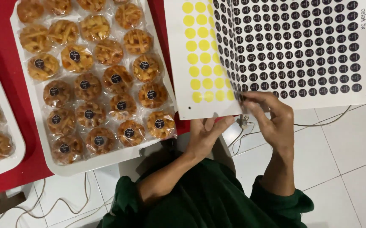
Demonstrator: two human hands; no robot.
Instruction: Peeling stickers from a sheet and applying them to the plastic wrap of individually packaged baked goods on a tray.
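Black-dotted sticker sheet between both hands, pastry tray beside.

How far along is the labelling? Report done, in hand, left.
Done: most wrapped pastries on the white tray carry dark round stickers. In hand: left hand holds the sticker sheet; right hand picks at its lower edge. Left: the top pastries look unlabelled.

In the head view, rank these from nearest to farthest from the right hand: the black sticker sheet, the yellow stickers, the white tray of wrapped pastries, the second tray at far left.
From the right hand:
1. Black sticker sheet: touching, at its fingers.
2. Yellow stickers: up and left, same sheet stack.
3. White tray of wrapped pastries: farther left, on the red surface.
4. Second tray: far left edge.
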